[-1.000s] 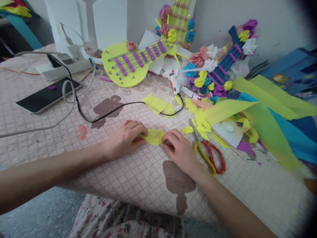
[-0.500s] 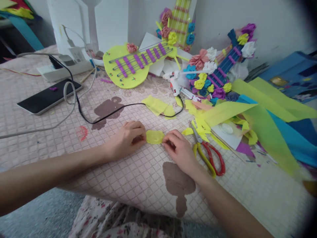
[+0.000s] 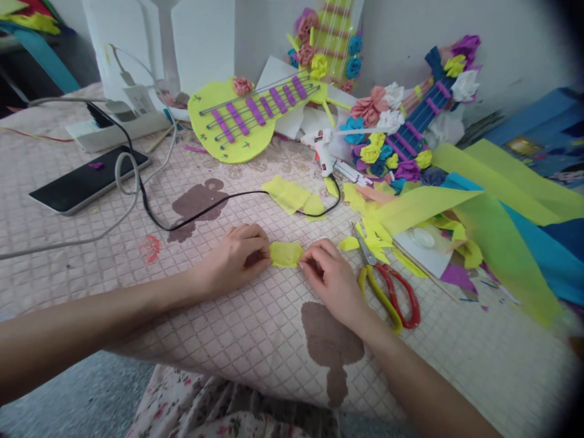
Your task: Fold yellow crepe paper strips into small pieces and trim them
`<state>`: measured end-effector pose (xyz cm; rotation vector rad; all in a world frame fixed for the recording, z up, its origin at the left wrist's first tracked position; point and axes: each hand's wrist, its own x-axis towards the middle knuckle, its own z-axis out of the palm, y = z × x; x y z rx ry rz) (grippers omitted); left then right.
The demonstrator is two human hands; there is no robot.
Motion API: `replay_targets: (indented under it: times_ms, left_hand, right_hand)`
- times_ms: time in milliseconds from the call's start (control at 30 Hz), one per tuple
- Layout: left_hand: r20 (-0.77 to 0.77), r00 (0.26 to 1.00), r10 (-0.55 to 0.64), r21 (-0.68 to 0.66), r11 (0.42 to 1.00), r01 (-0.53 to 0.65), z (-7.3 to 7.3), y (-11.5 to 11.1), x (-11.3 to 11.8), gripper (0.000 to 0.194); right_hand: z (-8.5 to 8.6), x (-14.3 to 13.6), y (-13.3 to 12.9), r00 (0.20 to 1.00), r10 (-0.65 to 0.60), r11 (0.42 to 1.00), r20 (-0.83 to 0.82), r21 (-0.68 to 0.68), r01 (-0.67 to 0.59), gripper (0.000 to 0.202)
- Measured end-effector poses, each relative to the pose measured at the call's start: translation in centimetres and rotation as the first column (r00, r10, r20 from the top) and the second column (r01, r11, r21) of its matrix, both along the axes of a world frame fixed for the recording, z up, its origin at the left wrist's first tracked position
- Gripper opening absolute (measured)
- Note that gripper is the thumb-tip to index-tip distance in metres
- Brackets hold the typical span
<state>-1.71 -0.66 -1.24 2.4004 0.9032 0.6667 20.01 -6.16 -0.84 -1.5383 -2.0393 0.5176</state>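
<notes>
A small yellow crepe paper piece [image 3: 286,254] is stretched flat between my two hands, low over the checked cloth. My left hand [image 3: 241,254] pinches its left end, fingers curled. At the right end, the thumb and fingers of my right hand [image 3: 327,274] are closed on the paper. Scissors [image 3: 387,286] with a red and a yellow handle lie just right of my right hand. Behind the hands, more yellow paper pieces [image 3: 287,194] rest on the cloth by a black cable.
A yellow paper guitar [image 3: 237,137], a glue gun [image 3: 323,149] and a blue guitar with paper flowers [image 3: 413,131] stand at the back. Yellow and blue strips [image 3: 502,243] spread on the right. A black phone [image 3: 89,179] and a power strip [image 3: 118,131] lie left.
Both hands keep their hold on the yellow paper and have barely moved. The view has shifted slightly, so the scissors and strips appear a little farther right.
</notes>
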Motion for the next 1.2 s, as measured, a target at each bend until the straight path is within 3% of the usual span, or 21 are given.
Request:
replay_targets:
  times_ms: [300, 1200]
  left_hand:
    - [-0.012, 1.000, -0.009, 0.026, 1.000, 0.010, -0.17, 0.14, 0.04, 0.009]
    - [-0.040, 0.999, 0.024, 0.033, 0.999, -0.023, -0.25, 0.10, 0.21, 0.007]
  right_hand:
    - [0.01, 0.32, 0.08, 1.000, 0.013, 0.999, -0.025, -0.052, -0.015, 0.010]
    - [-0.25, -0.31, 0.13, 0.999, -0.052, 0.999, -0.016, 0.002, 0.052, 0.008]
